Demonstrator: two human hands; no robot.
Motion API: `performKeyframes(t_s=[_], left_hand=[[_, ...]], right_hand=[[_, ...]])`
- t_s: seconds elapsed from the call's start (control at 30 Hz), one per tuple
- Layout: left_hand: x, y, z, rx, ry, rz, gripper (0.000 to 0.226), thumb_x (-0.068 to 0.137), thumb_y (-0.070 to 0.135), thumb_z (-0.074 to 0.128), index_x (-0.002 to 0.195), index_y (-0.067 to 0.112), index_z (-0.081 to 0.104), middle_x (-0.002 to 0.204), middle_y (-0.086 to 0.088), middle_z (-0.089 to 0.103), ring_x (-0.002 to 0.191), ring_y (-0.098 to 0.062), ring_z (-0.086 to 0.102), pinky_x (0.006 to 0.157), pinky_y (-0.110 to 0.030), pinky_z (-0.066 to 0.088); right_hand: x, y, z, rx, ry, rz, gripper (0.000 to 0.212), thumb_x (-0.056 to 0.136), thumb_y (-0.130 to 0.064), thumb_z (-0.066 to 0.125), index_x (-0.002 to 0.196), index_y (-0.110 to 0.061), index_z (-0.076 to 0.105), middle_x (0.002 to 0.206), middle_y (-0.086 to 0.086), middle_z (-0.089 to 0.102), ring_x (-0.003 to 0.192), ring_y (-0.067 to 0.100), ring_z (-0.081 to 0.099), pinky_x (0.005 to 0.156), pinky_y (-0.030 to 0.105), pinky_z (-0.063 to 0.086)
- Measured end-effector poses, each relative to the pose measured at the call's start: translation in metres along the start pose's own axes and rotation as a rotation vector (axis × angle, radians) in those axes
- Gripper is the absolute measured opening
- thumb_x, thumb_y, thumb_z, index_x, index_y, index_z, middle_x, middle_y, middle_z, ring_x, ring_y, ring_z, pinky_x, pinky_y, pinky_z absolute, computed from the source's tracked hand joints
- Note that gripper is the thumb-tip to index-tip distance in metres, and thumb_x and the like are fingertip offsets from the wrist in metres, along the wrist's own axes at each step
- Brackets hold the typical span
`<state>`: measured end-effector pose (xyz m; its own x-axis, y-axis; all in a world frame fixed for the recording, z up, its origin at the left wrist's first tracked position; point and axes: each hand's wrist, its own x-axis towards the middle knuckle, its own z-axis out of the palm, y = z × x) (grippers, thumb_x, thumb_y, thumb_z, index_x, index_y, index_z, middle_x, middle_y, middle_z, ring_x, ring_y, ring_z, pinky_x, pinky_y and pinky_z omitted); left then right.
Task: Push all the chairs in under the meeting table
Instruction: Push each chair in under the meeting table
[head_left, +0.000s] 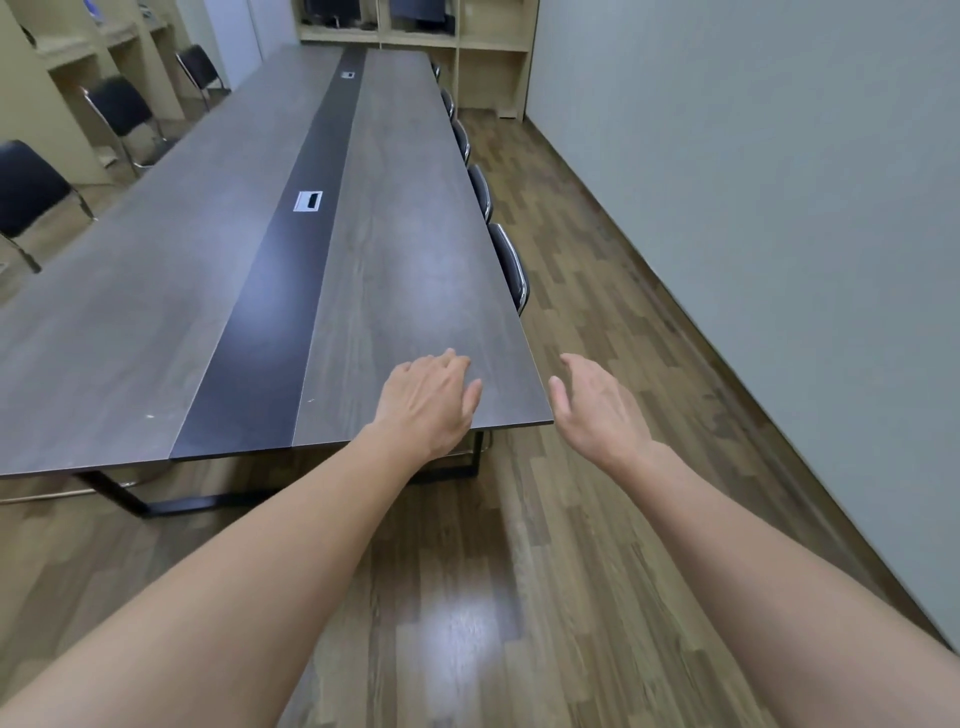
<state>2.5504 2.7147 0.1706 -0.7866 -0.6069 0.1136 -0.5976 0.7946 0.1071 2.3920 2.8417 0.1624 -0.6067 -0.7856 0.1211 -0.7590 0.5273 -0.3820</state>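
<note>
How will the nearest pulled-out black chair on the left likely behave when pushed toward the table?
The nearest left chair looks light, with thin metal tube legs, so it should probably move easily. The glossy wood floor suggests sliding. A high push on the backrest might tip it slightly.

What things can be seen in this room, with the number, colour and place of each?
meeting table: one, grey-brown wood with a black centre strip, runs down the room
pushed-in chairs: five visible, black, along the table's right edge
pulled-out chairs: three, black, left of the table
cable ports: two, silver, in the centre strip
shelving: light wood, far wall
floor: brown wood
left hand: open, over the table's near corner
right hand: open, beside that corner
</note>
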Motion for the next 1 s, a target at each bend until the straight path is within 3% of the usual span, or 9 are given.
performKeyframes(t_s=[0.27,0.43,0.7,0.83,0.93,1.0], left_hand=[[-0.032,-0.012,-0.008,-0.033,-0.009,-0.045,0.048,0.106,0.042,0.032,0.135,0.011,0.053,0.136,-0.009,0.059,0.115,-0.03,0.061,0.094,-0.044,0.048],[-0.085,-0.019,-0.001,-0.012,-0.011,-0.068,0.047,0.105,0.045,0.031,0.132,0.016,0.057,0.129,-0.004,0.063,0.11,-0.023,0.064,0.09,-0.038,0.05],[-0.115,-0.026,-0.023,-0.039,0.027,-0.034,0.048,0.106,0.043,0.031,0.135,0.015,0.056,0.135,-0.004,0.061,0.114,-0.026,0.063,0.093,-0.04,0.048],[-0.106,-0.041,-0.041,-0.139,-0.001,0.013,0.05,0.106,0.043,0.031,0.142,0.014,0.049,0.142,-0.006,0.056,0.124,-0.028,0.056,0.099,-0.042,0.045],[-0.102,-0.065,-0.047,-0.236,-0.062,0.019,0.053,0.106,0.046,0.033,0.147,0.016,0.044,0.146,-0.006,0.052,0.132,-0.027,0.05,0.107,-0.041,0.04],[-0.099,-0.087,-0.051,-0.269,-0.081,0.016,0.053,0.105,0.048,0.033,0.147,0.017,0.043,0.146,-0.007,0.053,0.132,-0.027,0.05,0.106,-0.041,0.04]], right_hand=[[-0.04,-0.021,-0.008,-0.079,-0.077,-0.02,0.043,0.103,-0.029,0.034,0.138,-0.006,0.042,0.142,0.01,0.048,0.129,0.028,0.046,0.098,0.041,0.042],[-0.078,-0.025,-0.014,-0.136,-0.098,-0.051,0.052,0.104,-0.03,0.032,0.15,-0.008,0.026,0.152,0.007,0.038,0.136,0.026,0.04,0.103,0.042,0.04],[-0.119,-0.053,-0.03,-0.152,-0.05,-0.047,0.05,0.104,-0.03,0.032,0.15,-0.009,0.029,0.152,0.006,0.039,0.132,0.026,0.045,0.098,0.039,0.042],[-0.121,-0.077,-0.042,-0.18,-0.015,-0.021,0.038,0.104,-0.028,0.032,0.135,-0.01,0.043,0.133,0.008,0.054,0.115,0.03,0.054,0.082,0.039,0.045],[-0.117,-0.095,-0.038,-0.176,-0.009,0.013,0.035,0.104,-0.028,0.031,0.13,-0.011,0.047,0.128,0.007,0.056,0.115,0.03,0.055,0.081,0.038,0.045],[-0.116,-0.111,-0.035,-0.154,0.001,0.036,0.038,0.105,-0.029,0.031,0.135,-0.011,0.047,0.135,0.007,0.055,0.122,0.029,0.053,0.088,0.038,0.043]])
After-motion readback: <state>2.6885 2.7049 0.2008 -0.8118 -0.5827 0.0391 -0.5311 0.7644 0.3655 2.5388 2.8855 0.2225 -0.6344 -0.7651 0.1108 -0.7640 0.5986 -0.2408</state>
